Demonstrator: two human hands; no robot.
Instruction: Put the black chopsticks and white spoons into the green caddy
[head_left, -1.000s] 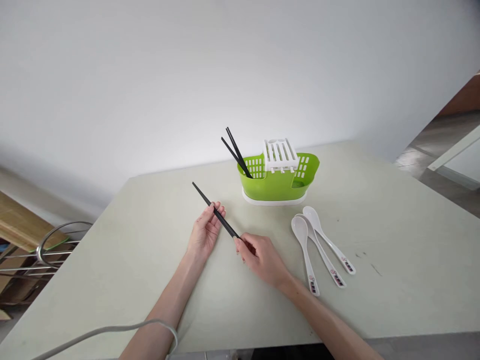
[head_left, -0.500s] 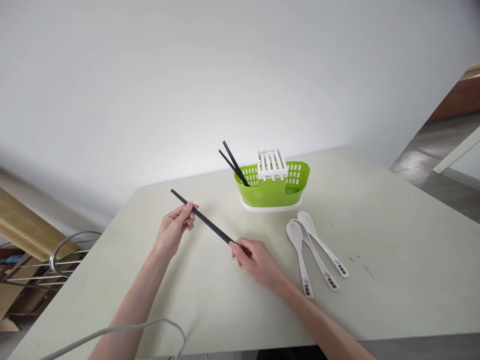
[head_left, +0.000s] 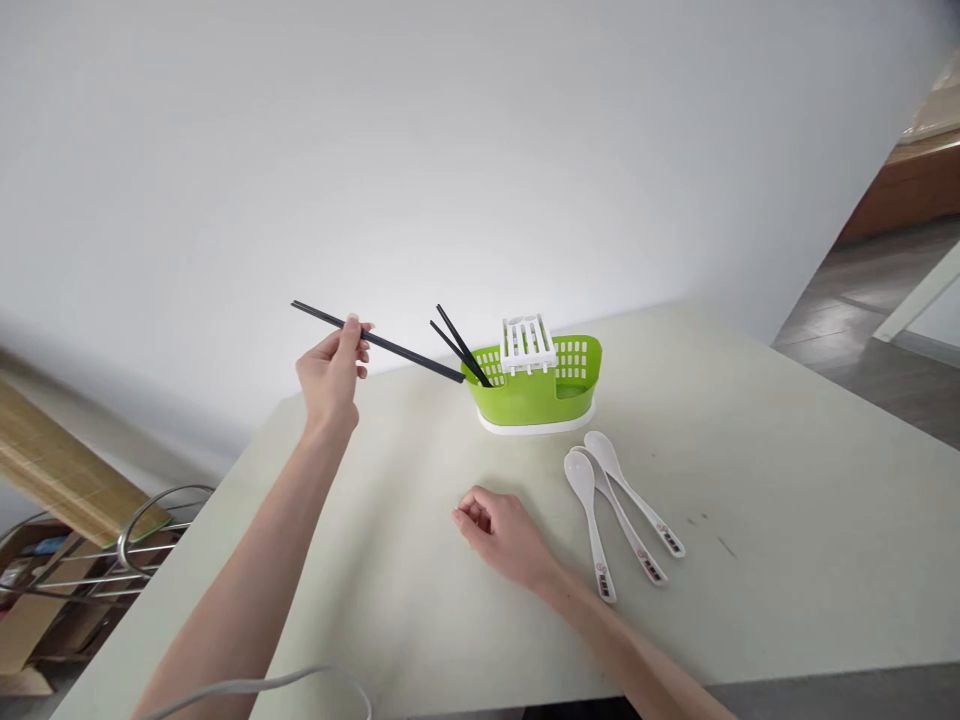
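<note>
My left hand (head_left: 332,372) is raised above the table and pinches a pair of black chopsticks (head_left: 412,355) near their middle. Their lower right ends reach the left rim of a green utensil basket (head_left: 532,400); whether they touch it I cannot tell. Another pair of black chopsticks (head_left: 457,345) stands tilted in the basket's left part. A white slatted piece (head_left: 528,343) sits across the basket's middle. My right hand (head_left: 499,530), fingers curled with nothing in them, is over the table in front of the basket. To its right lie three white spoons (head_left: 590,510), partly overlapping.
The basket stands near the back of a pale table (head_left: 787,540), close to a white wall (head_left: 480,150). A grey cable (head_left: 255,685) crosses the front left. Beyond the table's left edge are a metal rack (head_left: 127,545) and a bamboo mat (head_left: 75,450).
My left hand has lifted the chopsticks up and to the left, their lower ends now by the basket. My right hand has let go of them and stays low. The view has shifted slightly.
</note>
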